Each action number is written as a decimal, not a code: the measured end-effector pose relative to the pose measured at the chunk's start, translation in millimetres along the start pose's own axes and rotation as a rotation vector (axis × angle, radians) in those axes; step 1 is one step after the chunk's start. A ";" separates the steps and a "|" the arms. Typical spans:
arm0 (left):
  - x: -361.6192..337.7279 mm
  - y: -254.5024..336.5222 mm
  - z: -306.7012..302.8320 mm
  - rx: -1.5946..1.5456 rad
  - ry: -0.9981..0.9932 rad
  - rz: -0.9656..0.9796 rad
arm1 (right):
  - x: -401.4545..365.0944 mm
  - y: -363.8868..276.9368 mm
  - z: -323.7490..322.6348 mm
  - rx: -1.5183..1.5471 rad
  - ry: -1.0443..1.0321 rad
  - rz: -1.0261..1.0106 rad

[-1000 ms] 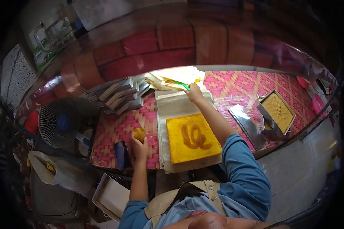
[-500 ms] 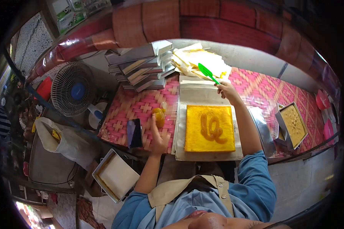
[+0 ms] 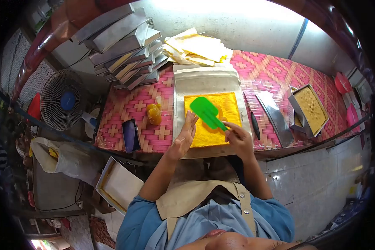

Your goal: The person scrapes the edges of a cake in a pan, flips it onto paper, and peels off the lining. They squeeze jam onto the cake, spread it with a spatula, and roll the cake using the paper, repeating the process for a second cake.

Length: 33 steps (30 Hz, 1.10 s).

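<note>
My right hand grips the handle of a green spatula, whose blade lies over a flat yellow sheet cake on a stack of pale paper. My left hand rests with fingers spread on the paper at the cake's left edge, holding nothing. A small bag of orange filling stands on the pink woven mat to the left of the cake.
A dark phone lies at the mat's left edge. Stacked metal baking tins and loose papers sit at the back. A knife, a metal tin lid and a tin with cake lie right. A fan stands left.
My right hand brought the green spatula from the back papers down onto the cake. My left hand let go of the filling bag and moved to the cake's edge.
</note>
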<state>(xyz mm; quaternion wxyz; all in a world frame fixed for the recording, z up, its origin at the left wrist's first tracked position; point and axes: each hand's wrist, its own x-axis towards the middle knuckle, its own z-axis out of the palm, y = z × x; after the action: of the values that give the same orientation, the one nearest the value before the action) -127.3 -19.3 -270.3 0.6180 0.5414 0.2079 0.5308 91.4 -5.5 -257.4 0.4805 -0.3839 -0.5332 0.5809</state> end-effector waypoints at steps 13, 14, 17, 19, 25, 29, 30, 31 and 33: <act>-5.0 0.5 17.2 -0.022 -0.109 -0.153 | -0.4 19.0 15.2 -0.313 0.029 -0.289; -4.7 0.7 18.2 -0.023 -0.109 -0.154 | -0.7 20.1 16.3 -0.341 0.045 -0.308; -3.6 2.2 20.7 -0.027 -0.094 -0.155 | -1.7 21.4 17.5 -0.384 0.065 -0.309; -3.9 1.1 21.5 -0.075 -0.058 -0.171 | -2.1 24.3 16.4 -0.339 0.061 -0.261; -2.6 -4.0 24.7 -0.144 -0.034 -0.187 | -2.9 33.3 14.0 -0.245 0.065 -0.203; -2.8 -8.9 25.3 -0.153 -0.020 -0.183 | -5.2 30.1 13.8 -0.244 0.063 -0.167; -2.7 -10.2 24.7 -0.164 -0.012 -0.188 | -5.7 29.5 14.3 -0.245 0.063 -0.167; -2.6 -10.8 24.7 -0.174 -0.004 -0.193 | -6.4 29.2 14.9 -0.250 0.059 -0.163; -1.5 -11.1 26.0 -0.182 0.001 -0.194 | -6.4 31.5 17.5 -0.257 0.055 -0.158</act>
<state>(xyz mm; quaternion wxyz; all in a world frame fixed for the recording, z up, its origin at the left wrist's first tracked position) -101.4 -30.7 -272.1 0.7130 0.4602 0.2105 0.4853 71.5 -15.1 -286.6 0.4861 -0.4148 -0.6185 0.4573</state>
